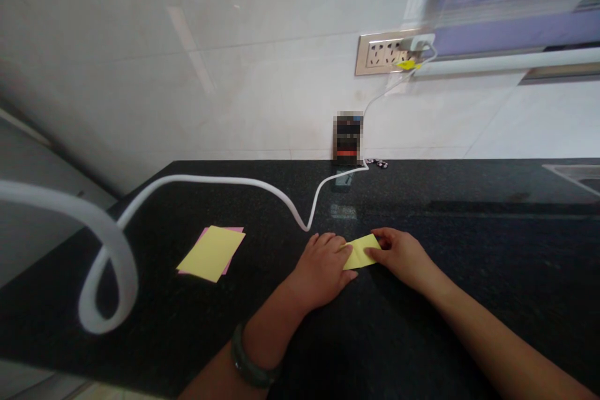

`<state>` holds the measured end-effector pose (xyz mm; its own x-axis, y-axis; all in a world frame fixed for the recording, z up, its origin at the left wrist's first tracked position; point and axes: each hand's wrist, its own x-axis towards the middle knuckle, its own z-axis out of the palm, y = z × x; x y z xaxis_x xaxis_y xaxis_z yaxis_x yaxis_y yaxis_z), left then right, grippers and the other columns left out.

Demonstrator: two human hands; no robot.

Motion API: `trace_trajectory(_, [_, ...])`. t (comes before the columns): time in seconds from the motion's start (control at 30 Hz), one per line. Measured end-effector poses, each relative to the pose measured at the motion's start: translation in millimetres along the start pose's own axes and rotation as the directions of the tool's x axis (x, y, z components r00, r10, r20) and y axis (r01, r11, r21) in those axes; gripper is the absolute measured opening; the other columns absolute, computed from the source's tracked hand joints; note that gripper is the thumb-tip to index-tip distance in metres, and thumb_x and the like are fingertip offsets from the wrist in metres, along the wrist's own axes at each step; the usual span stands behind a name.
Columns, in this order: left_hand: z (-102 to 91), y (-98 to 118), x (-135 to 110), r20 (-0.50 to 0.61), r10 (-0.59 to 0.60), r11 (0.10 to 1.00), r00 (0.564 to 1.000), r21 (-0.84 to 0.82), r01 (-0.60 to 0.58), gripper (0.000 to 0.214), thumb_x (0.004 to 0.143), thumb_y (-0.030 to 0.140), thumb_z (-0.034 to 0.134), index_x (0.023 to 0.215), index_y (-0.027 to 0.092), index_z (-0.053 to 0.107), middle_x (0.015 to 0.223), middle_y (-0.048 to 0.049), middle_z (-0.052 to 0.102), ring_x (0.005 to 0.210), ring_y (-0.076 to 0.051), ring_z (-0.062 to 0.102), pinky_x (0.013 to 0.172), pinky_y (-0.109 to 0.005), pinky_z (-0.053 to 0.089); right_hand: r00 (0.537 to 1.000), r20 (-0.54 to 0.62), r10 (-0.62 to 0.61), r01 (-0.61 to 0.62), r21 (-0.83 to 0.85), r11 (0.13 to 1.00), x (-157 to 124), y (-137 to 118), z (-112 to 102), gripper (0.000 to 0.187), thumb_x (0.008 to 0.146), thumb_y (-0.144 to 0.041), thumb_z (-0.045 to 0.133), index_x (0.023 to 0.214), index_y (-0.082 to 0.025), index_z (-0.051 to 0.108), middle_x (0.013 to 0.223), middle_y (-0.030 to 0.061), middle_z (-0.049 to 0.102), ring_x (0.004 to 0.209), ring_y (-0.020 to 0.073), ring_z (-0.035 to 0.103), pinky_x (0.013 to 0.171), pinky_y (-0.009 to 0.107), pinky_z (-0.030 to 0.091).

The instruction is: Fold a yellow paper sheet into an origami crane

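Observation:
A narrow, folded strip of yellow paper lies at the middle of the dark countertop, with a crease across it. Over its left end rests my left hand, fingers closed down on the paper and thumb beside its lower edge; that end is hidden under the fingers. The right end is pinched between the thumb and fingers of my right hand. Away to the left, a yellow sheet lies on top of a pink sheet, which shows only at its edges.
A thick white cable loops across the left of the black countertop. By the tiled wall stands a dark device, its face pixelated. Above it, a white charger is plugged into the wall socket panel. A sink edge shows at right.

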<state>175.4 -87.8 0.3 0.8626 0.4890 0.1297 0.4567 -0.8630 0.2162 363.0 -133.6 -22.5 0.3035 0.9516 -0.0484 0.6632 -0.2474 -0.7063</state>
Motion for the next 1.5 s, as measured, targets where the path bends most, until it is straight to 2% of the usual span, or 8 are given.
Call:
trace_trajectory(0.17, [-2.0, -2.4, 1.3, 0.002, 0.009, 1.000, 1.000, -0.009, -0.009, 0.043, 0.075, 0.040, 0.047, 0.113, 0.020, 0.044, 0.108, -0.0065, 0.047, 0.105, -0.024, 0.036, 0.090, -0.042, 0.026, 1.000, 0.007, -0.002, 0.002, 0.038, 0.999, -0.2, 1.2, 1.2, 0.020, 0.064, -0.026, 0.058, 0.081, -0.017, 0.059, 0.067, 0.0036, 0.062, 0.058, 0.0153, 0.055, 0.052, 0.025, 0.037])
trace_trajectory(0.4, [-1.2, -3.7, 3.1, 0.004, 0.008, 1.000, 1.000, -0.028, -0.008, 0.047, 0.074, 0.040, 0.047, 0.117, 0.021, 0.042, 0.108, -0.0065, 0.046, 0.103, -0.024, 0.038, 0.088, -0.040, 0.027, 0.999, 0.041, -0.030, 0.029, 0.014, 0.999, 2.5, 2.2, -0.9, 0.017, 0.062, -0.022, 0.059, 0.078, -0.018, 0.057, 0.060, 0.0003, 0.057, 0.052, 0.0125, 0.050, 0.048, 0.024, 0.034])
trace_trajectory(0.6, [-2.5, -3.8, 3.2, -0.009, 0.008, 1.000, 1.000, -0.029, -0.009, 0.046, 0.073, 0.041, 0.048, 0.114, 0.021, 0.045, 0.107, -0.0067, 0.047, 0.101, -0.024, 0.038, 0.088, -0.041, 0.028, 0.983, 0.074, -0.170, 0.171, -0.001, 0.985, -3.5, 1.7, -7.9, 0.016, 0.072, -0.026, 0.050, 0.084, -0.019, 0.059, 0.065, 0.0012, 0.058, 0.058, 0.0145, 0.052, 0.052, 0.025, 0.039])
trace_trajectory(0.7, [-2.4, -4.7, 3.2, -0.016, 0.001, 1.000, 1.000, -0.031, -0.002, 0.046, 0.072, 0.042, 0.048, 0.114, 0.022, 0.046, 0.108, -0.0070, 0.045, 0.102, -0.024, 0.038, 0.088, -0.041, 0.028, 0.938, 0.076, -0.338, 0.346, -0.133, 0.929, -8.9, 2.5, -11.4, 0.023, 0.078, -0.025, 0.044, 0.094, -0.022, 0.060, 0.079, 0.0035, 0.060, 0.070, 0.0161, 0.054, 0.063, 0.028, 0.042])
trace_trajectory(0.8, [-1.4, -5.8, 3.6, -0.018, -0.005, 1.000, 1.000, -0.031, 0.004, 0.047, 0.072, 0.044, 0.048, 0.114, 0.022, 0.045, 0.109, -0.0075, 0.044, 0.103, -0.025, 0.038, 0.088, -0.042, 0.028, 0.864, 0.117, -0.491, 0.500, -0.318, 0.805, -12.1, 6.5, -14.2, 0.030, 0.080, -0.025, 0.041, 0.106, -0.025, 0.057, 0.087, 0.0056, 0.059, 0.077, 0.0172, 0.054, 0.067, 0.028, 0.042])
trace_trajectory(0.97, [0.7, -7.9, 3.7, -0.024, -0.003, 0.999, 1.000, -0.036, 0.002, 0.047, 0.072, 0.044, 0.048, 0.114, 0.023, 0.046, 0.111, -0.0076, 0.044, 0.104, -0.025, 0.038, 0.088, -0.042, 0.028, 0.761, 0.249, -0.600, 0.635, -0.475, 0.609, -13.1, 9.4, -19.1, 0.035, 0.081, -0.024, 0.040, 0.115, -0.026, 0.050, 0.094, 0.0076, 0.057, 0.081, 0.0187, 0.051, 0.067, 0.029, 0.041])
trace_trajectory(1.1, [1.7, -8.4, 3.2, -0.027, -0.008, 0.999, 1.000, -0.038, 0.007, 0.047, 0.072, 0.044, 0.048, 0.114, 0.024, 0.046, 0.111, -0.0074, 0.044, 0.104, -0.025, 0.038, 0.087, -0.041, 0.028, 0.747, 0.303, -0.592, 0.651, -0.517, 0.556, -14.1, 4.6, -20.5, 0.035, 0.083, -0.024, 0.036, 0.115, -0.026, 0.050, 0.099, 0.0088, 0.054, 0.083, 0.0190, 0.050, 0.068, 0.029, 0.041])
trace_trajectory(1.5, [3.8, -8.6, 3.1, -0.039, -0.006, 1.000, 0.999, -0.020, 0.005, 0.045, 0.072, 0.045, 0.047, 0.112, 0.023, 0.048, 0.112, -0.0078, 0.043, 0.104, -0.025, 0.038, 0.087, -0.042, 0.029, 0.706, 0.338, -0.623, 0.700, -0.470, 0.538, -14.8, 1.5, -21.9, 0.034, 0.082, -0.022, 0.039, 0.113, -0.028, 0.051, 0.093, 0.0076, 0.053, 0.080, 0.0181, 0.050, 0.067, 0.029, 0.040])
